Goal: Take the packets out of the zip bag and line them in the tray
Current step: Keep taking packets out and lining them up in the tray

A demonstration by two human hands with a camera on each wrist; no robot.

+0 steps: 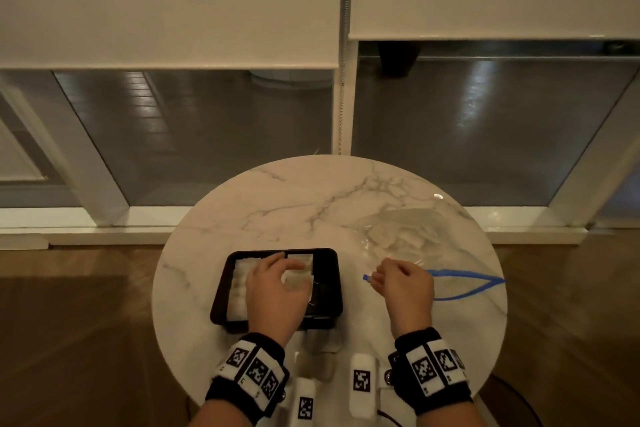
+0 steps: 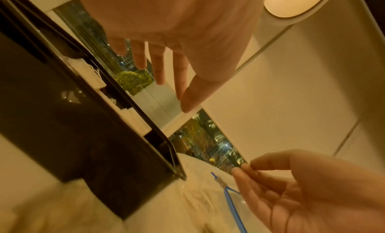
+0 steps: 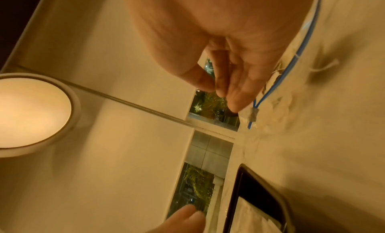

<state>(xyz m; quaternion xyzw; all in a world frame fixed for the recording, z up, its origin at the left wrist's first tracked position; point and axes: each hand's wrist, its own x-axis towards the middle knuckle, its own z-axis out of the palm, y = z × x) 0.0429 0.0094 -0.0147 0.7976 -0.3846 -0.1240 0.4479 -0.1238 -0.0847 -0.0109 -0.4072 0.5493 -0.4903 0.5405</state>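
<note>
A black tray (image 1: 329,288) sits on the round marble table and holds several white packets (image 1: 239,282) along its left and far sides. My left hand (image 1: 291,269) hovers over the tray with its fingers (image 2: 160,72) straight and nothing between them. One packet (image 1: 298,282) lies just below its fingertips. To the right lies the clear zip bag (image 1: 405,232) with a blue zipper (image 1: 464,276), its mouth open and more packets inside. My right hand (image 1: 379,276) pinches the bag's edge beside the zipper's slider (image 3: 253,112).
Two white marker-tagged devices (image 1: 362,380) lie at the table's front edge between my wrists. Pale packet-like shapes (image 1: 318,345) lie just in front of the tray. Bare marble (image 1: 294,204) stretches behind the tray. Low windows stand beyond the table.
</note>
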